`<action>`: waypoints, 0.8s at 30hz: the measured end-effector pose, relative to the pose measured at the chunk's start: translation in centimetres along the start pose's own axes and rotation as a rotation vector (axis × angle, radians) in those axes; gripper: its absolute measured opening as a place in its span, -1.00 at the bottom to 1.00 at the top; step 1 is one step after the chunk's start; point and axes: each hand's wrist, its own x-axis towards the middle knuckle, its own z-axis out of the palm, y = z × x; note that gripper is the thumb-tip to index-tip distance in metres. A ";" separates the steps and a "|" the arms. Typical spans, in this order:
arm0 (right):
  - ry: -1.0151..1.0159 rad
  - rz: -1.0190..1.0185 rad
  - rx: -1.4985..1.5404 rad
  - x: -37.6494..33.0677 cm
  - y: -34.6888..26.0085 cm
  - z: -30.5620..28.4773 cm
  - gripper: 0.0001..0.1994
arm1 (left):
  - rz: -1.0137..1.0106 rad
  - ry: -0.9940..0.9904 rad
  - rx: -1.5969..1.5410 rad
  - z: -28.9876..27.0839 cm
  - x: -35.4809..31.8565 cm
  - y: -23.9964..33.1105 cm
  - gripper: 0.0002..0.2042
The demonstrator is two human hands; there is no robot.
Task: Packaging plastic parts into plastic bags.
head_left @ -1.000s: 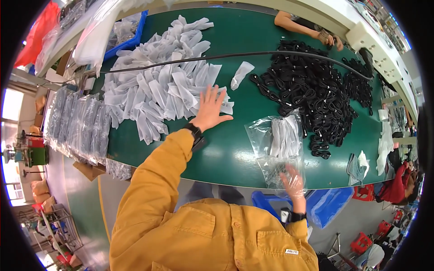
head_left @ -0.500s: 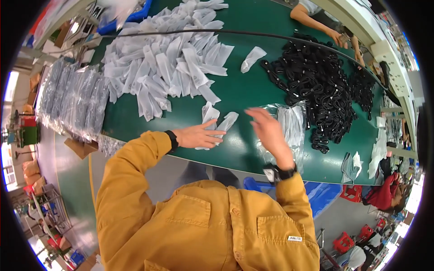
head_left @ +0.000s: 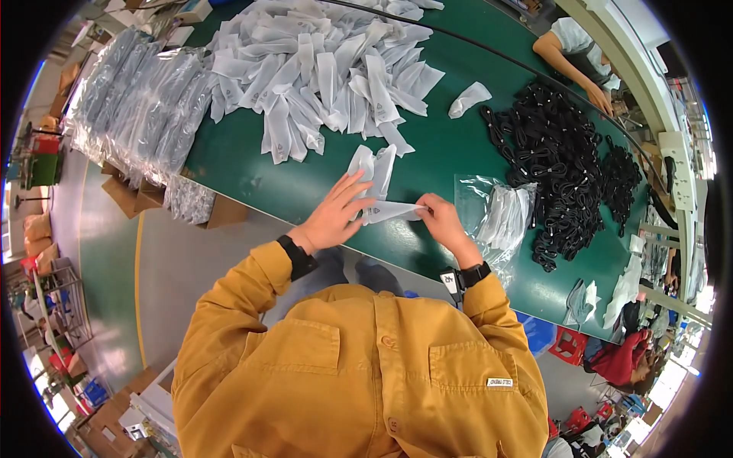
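My right hand [head_left: 443, 221] pinches one end of a narrow, translucent white plastic pouch [head_left: 395, 211] that points leftward near the table's front edge. Across its other end lie the outstretched fingers of my left hand [head_left: 336, 212], which is open. Just beyond my left fingers, two more such pouches [head_left: 382, 172] lie side by side, partly covered. A clear plastic bag [head_left: 502, 217] holding a stack of white pouches rests right of my right hand. Farther off, a large heap of white pouches [head_left: 328, 72] spreads over the green table [head_left: 252, 187].
A pile of coiled black cables [head_left: 553, 153] covers the table's right side, with a person's arm [head_left: 573, 69] behind it. One pouch [head_left: 469, 99] lies alone between the heaps. Clear-wrapped bundles [head_left: 145, 103] stack at the left. A black cable [head_left: 458, 46] crosses overhead.
My right hand has come left from near the clear bag and taken hold of a pouch end. That pouch now lies crosswise. The whole view has shifted and turned slightly.
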 end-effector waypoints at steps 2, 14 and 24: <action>-0.036 -0.020 0.060 -0.7 -3.3 -0.8 -0.88 | -0.096 0.191 -0.131 0.1 0.8 2.2 -0.58; 0.246 -0.332 0.117 8.5 -6.2 3.7 -0.77 | -0.179 0.008 -0.164 -0.6 -5.5 1.4 -0.73; 0.061 -0.199 0.020 9.8 -5.2 8.2 -0.87 | -0.314 0.087 -0.284 0.1 -9.2 1.2 -0.74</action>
